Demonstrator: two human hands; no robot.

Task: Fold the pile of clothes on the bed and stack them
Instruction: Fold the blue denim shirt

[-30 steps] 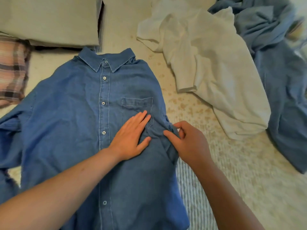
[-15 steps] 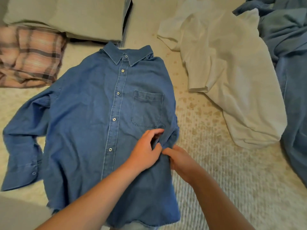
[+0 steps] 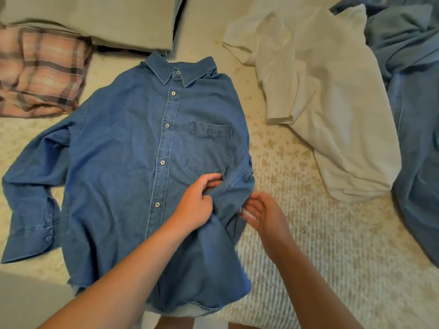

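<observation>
A blue denim button-up shirt (image 3: 133, 162) lies face up on the bed, collar away from me, its left sleeve spread out to the left. My left hand (image 3: 197, 203) pinches the shirt fabric just below the chest pocket. My right hand (image 3: 263, 214) sits at the shirt's right edge, fingers curled under the bunched cloth there. A white T-shirt (image 3: 327, 115) lies crumpled to the right. Beyond it lies a heap of light blue garments (image 3: 413, 96).
A folded pink plaid garment (image 3: 40, 72) sits at the far left. Behind it is a folded beige-green item (image 3: 99, 20). The cream textured bedspread (image 3: 332, 269) shows at the lower right. The bed's near edge runs along the bottom left.
My left hand went from flat on the shirt to pinching the fabric below the pocket. My right hand slid down along the right edge. The view has pulled back, showing more of the shirt.
</observation>
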